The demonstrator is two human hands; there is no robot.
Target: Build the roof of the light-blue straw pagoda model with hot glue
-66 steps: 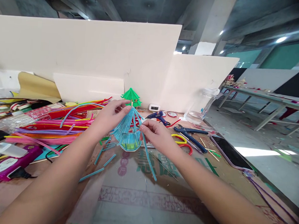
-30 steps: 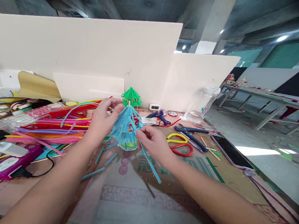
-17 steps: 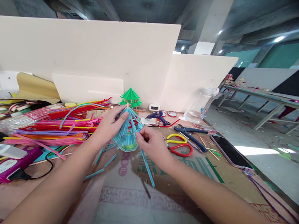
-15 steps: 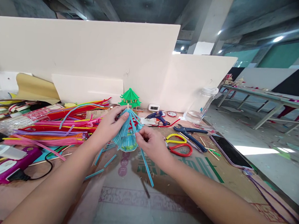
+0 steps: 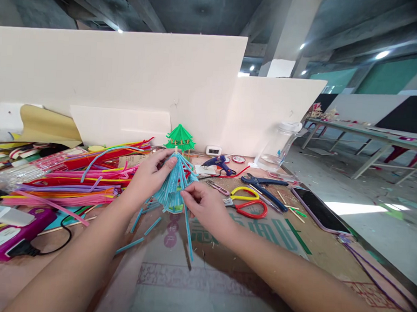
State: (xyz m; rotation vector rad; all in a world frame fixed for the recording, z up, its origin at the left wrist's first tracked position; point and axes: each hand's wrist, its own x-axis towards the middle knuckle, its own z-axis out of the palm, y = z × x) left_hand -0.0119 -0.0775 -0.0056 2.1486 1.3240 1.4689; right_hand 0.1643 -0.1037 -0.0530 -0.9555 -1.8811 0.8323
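Observation:
A cone-shaped model of light-blue pipe cleaners (image 5: 174, 184) on a wooden stick is held up over the table. My left hand (image 5: 148, 174) grips its upper left side, fingers closed near the tip. My right hand (image 5: 202, 204) pinches one long blue pipe cleaner (image 5: 187, 231) at the cone's lower right; its free end hangs down toward the table. A small green pagoda model (image 5: 179, 138) stands behind the cone against the white board.
A heap of coloured pipe cleaners (image 5: 78, 177) lies left. Cut blue pieces (image 5: 134, 243) lie below the cone. Scissors (image 5: 247, 207), pliers (image 5: 263, 184), a blue glue gun (image 5: 217, 163), a phone (image 5: 315, 210) and a clear jar (image 5: 277, 148) are right. A purple device (image 5: 10, 236) lies at the left.
The right hand has drawn the loose blue pipe cleaner leftward, so it now hangs nearly straight down. The left hand keeps its grip on the cone. The view has shifted slightly.

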